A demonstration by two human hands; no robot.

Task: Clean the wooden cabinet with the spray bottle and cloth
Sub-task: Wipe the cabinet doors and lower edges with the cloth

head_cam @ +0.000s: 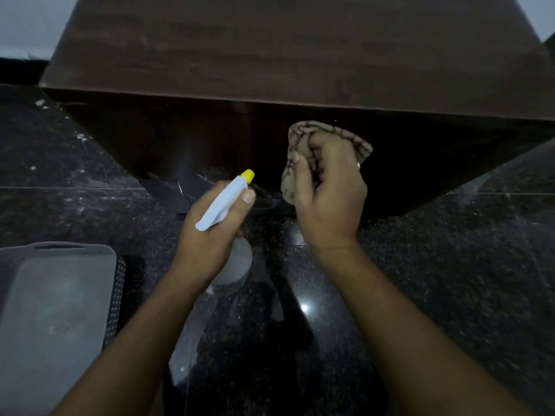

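A dark brown wooden cabinet (285,46) fills the upper view, seen from above; its shadowed front face drops away below the top edge. My left hand (210,235) grips a white spray bottle (223,202) with a yellow nozzle pointing at the cabinet front. The bottle's clear body hangs below my fist. My right hand (330,193) is closed on a crumpled beige patterned cloth (303,139), held against or just in front of the dark cabinet front; I cannot tell if it touches.
A grey plastic basket (54,310) with a perforated side stands on the floor at lower left. The floor (450,265) is dark speckled polished stone with glare spots. A pale wall shows at the upper left corner.
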